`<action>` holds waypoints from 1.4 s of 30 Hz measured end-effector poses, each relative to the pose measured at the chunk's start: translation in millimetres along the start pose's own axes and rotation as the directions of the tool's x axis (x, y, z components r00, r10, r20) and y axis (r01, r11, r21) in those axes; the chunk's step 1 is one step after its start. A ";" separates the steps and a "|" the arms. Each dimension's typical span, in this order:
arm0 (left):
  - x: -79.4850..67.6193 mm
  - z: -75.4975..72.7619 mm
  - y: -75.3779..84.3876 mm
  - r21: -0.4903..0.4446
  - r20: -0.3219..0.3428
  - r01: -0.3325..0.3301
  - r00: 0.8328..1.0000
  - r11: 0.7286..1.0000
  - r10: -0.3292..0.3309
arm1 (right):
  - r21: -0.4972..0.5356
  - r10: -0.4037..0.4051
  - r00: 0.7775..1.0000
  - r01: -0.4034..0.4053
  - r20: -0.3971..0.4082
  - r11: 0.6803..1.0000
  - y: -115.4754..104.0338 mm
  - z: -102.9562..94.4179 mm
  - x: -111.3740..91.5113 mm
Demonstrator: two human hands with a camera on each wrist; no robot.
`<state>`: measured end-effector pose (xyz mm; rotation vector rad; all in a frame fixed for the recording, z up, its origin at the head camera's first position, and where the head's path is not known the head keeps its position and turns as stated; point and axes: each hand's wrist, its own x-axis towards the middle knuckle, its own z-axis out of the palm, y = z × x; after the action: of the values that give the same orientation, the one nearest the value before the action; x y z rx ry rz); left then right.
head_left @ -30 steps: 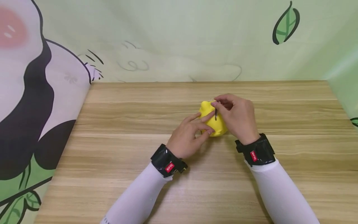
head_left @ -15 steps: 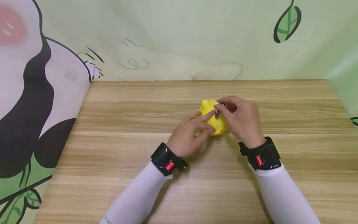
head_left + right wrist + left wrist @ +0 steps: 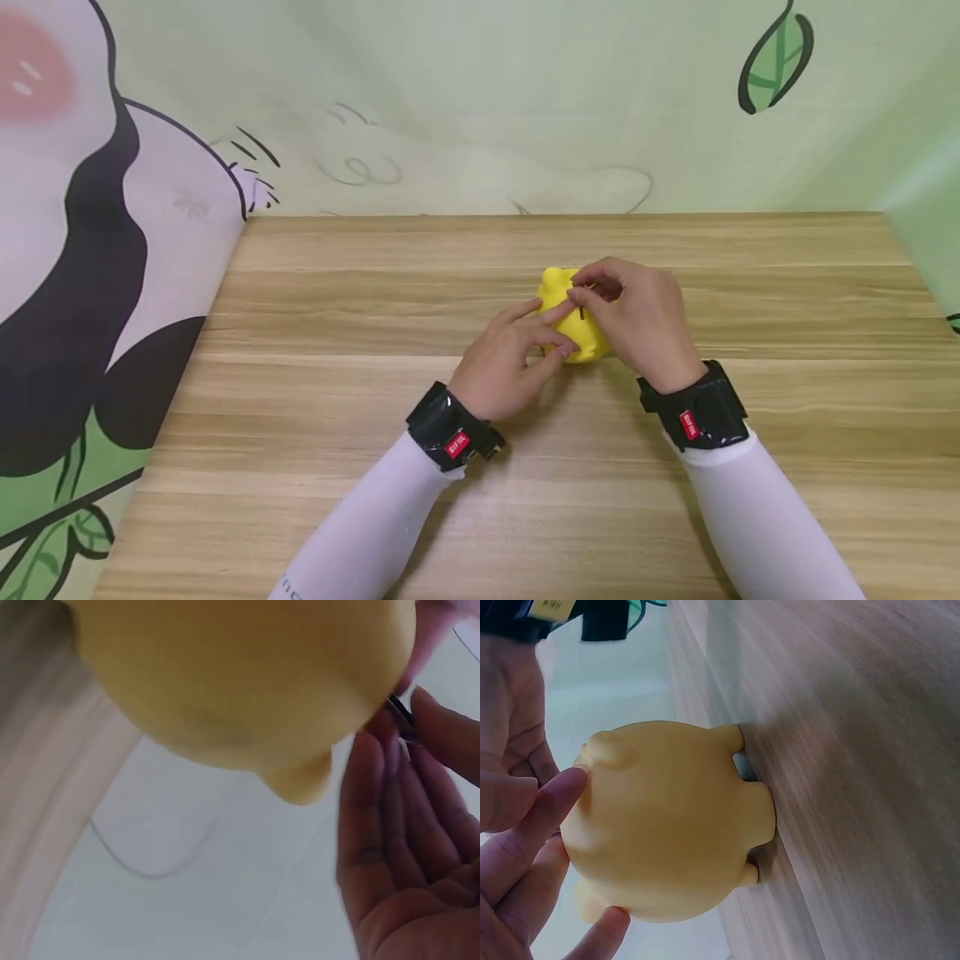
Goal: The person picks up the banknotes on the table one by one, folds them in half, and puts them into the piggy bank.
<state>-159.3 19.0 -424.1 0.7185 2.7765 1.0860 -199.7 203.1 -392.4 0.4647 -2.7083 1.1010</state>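
A yellow piggy bank stands on its short feet on the table. The left hand rests spread fingers against its near left side and top; in the left wrist view the fingertips lie on the rounded body. Over the top of the bank, the right hand pinches a thin dark flat piece between thumb and fingers. Its lower end meets the bank's top where a short black slot line shows. Most of the piece is hidden by the fingers, and I cannot tell its kind.
The wood-grain table runs back to a pale green printed curtain. A panda print covers the left side. Black camera straps sit on both wrists over white sleeves.
The right hand shifts slightly right and back left at the bank's top, the dark piece tilting and then showing less. The left hand and bank hold their place.
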 end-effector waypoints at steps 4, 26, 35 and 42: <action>1.2 -0.5 1.2 0.003 0.003 0.003 1.000 1.000 -0.004 | 0.040 -0.066 0.997 0.067 -0.041 0.997 7.6 -0.5 -9.6; 1.5 0.5 1.5 -0.006 -0.004 0.018 1.000 1.000 -0.018 | 0.062 -0.130 0.991 0.130 0.007 0.990 24.7 -2.5 -13.1; 2.6 0.5 1.1 -0.006 0.002 0.013 1.000 1.000 -0.013 | 0.109 -0.086 0.987 0.071 0.134 0.991 24.9 -8.3 -13.3; 2.9 0.2 1.7 -0.011 0.001 0.018 1.000 1.000 -0.018 | 0.119 -0.020 0.990 0.004 0.137 0.993 25.9 -4.7 -14.4</action>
<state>-161.2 21.5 -422.9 0.6908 2.7686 1.0970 -195.1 227.1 -409.9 0.5959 -2.7625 1.2764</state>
